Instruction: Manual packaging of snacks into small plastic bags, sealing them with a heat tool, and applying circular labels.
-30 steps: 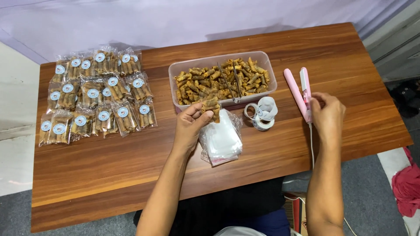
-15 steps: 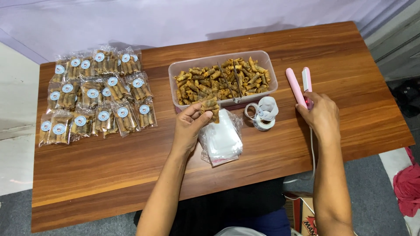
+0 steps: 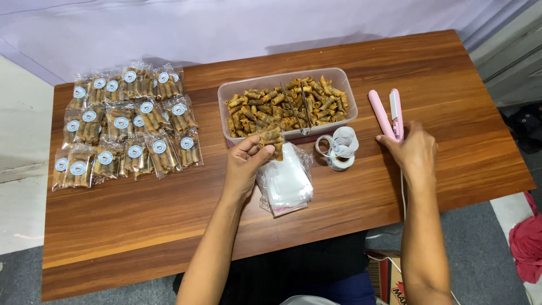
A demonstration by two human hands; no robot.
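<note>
Near the bench's [image 3: 141, 226] middle, the left hand [image 3: 244, 166] pinches a filled snack packet [image 3: 272, 139] upright above the empty bags [image 3: 285, 182]; toward the right edge, the right hand [image 3: 415, 153] closes on the pink sealer [image 3: 388, 114], its prongs parted, ready for sealing.

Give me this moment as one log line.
left hand: holds filled snack bag | right hand: on pink sealer | snack tub: open

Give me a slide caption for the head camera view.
Left hand holds a small snack packet by the tub; right hand grips a pink sealer.
</note>
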